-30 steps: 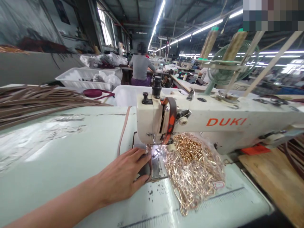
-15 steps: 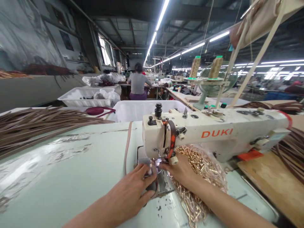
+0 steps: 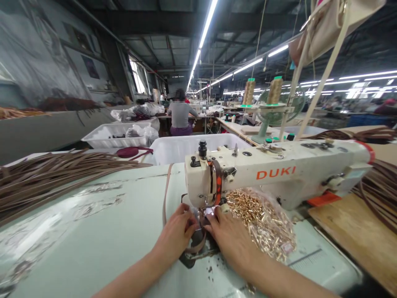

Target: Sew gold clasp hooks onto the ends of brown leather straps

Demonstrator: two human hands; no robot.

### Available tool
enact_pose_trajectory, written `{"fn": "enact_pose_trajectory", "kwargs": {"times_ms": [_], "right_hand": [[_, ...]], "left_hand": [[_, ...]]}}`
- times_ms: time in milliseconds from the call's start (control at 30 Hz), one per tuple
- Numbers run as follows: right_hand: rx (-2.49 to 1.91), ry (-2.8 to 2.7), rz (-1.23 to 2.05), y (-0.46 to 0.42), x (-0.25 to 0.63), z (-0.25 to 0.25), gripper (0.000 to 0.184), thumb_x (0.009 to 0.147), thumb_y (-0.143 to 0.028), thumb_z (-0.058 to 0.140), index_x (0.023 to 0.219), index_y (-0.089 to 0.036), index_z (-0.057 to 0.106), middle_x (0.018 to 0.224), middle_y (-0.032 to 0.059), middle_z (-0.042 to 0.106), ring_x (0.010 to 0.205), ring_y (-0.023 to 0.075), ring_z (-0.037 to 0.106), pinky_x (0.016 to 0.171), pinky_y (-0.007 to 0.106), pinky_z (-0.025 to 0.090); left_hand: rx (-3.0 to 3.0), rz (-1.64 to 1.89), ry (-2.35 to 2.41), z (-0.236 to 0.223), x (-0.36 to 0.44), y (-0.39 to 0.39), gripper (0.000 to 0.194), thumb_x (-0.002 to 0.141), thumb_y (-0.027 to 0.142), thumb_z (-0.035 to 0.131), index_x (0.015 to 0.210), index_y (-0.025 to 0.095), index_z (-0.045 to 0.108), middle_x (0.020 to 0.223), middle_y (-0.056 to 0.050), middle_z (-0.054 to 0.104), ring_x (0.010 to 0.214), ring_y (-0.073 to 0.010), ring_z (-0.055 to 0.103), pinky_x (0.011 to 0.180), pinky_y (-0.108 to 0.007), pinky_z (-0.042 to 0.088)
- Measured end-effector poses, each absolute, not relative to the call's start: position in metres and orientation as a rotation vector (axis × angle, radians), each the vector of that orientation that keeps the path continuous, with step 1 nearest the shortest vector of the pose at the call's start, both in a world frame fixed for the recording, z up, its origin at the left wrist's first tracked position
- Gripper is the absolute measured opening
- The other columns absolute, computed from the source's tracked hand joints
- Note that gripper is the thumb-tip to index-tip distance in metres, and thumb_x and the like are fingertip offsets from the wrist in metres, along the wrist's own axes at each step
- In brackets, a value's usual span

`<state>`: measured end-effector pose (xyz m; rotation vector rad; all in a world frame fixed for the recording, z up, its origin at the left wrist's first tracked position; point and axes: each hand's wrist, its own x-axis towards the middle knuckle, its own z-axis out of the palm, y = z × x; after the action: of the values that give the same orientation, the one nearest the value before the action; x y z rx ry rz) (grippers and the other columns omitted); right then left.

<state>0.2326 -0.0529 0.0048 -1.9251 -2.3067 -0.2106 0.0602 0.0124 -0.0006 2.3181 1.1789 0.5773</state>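
Under the head of a white sewing machine (image 3: 235, 169), both hands meet at the needle area. A narrow brown leather strap (image 3: 196, 248) loops down between them, and another length of strap (image 3: 166, 190) runs along the table to the left. My left hand (image 3: 176, 229) is closed, thumb and fingertips pinched at the strap left of the presser foot. On the other side, my right hand (image 3: 231, 231) has its fingers bent together beside the foot. Its fingertips are close to the strap, but what they grip is hidden.
A clear bag of gold metal clasps (image 3: 263, 219) lies right of my right hand, under the machine arm. Bundled brown straps (image 3: 62, 171) cover the table's far left. A white bin (image 3: 173, 147) stands behind the machine. A person (image 3: 181, 114) sits farther back.
My left hand has gone from spread fingers over the strap to a pinch. My right hand has drawn nearer and left, away from the clasps. The camera view has shifted slightly.
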Motion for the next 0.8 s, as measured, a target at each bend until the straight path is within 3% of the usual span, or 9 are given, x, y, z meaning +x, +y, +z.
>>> {"fn": "enact_pose_trajectory", "kwargs": {"times_ms": [200,367,533,667,800], "right_hand": [[-1.939,-2.384,-0.275,-0.039,0.226,0.001,0.024,0.09,-0.01,0.047,0.113,-0.015,0.051,0.104,0.0172,0.063,0.076,0.0276,0.065,0.059,0.038,0.053],[-1.944,-2.468,-0.289,-0.038,0.225,0.017,0.032,0.087,-0.002,0.042,0.116,-0.015,0.05,0.102,0.0133,0.066,0.076,0.0245,0.066,0.059,0.033,0.052],[-1.89,-2.511,-0.153,-0.038,0.224,0.03,0.032,0.091,-0.007,0.04,0.119,-0.015,0.05,0.108,0.0115,0.066,0.084,0.026,0.066,0.059,0.031,0.05],[-1.866,-2.435,-0.147,-0.041,0.229,0.023,0.028,0.092,-0.009,0.042,0.117,-0.017,0.052,0.105,0.0102,0.067,0.077,0.0236,0.067,0.059,0.029,0.047],[-1.83,-2.29,-0.081,-0.051,0.248,0.016,0.019,0.095,-0.027,0.049,0.11,-0.018,0.057,0.091,0.0072,0.069,0.077,0.0222,0.066,0.065,0.028,0.046]], "left_hand": [[2.36,0.599,1.13,0.001,0.06,0.008,0.016,0.093,0.018,0.039,0.085,0.019,0.052,0.106,-0.007,0.048,0.088,-0.0188,0.059,0.079,-0.032,0.048],[2.404,0.446,1.199,0.006,0.062,0.007,0.008,0.09,0.02,0.047,0.083,0.019,0.051,0.111,-0.008,0.049,0.084,-0.0198,0.062,0.077,-0.034,0.05],[2.437,0.464,1.174,0.001,0.064,0.003,0.015,0.091,0.014,0.039,0.086,0.019,0.053,0.121,-0.01,0.048,0.094,-0.0224,0.062,0.081,-0.036,0.049],[2.348,0.606,1.056,0.004,0.058,0.007,0.015,0.09,0.016,0.041,0.082,0.019,0.053,0.107,-0.007,0.053,0.091,-0.0193,0.06,0.079,-0.031,0.048],[2.264,0.363,0.802,0.033,0.044,0.012,0.016,0.088,0.021,0.052,0.073,0.019,0.058,0.079,0.0,0.059,0.072,-0.0157,0.059,0.066,-0.024,0.046]]}}
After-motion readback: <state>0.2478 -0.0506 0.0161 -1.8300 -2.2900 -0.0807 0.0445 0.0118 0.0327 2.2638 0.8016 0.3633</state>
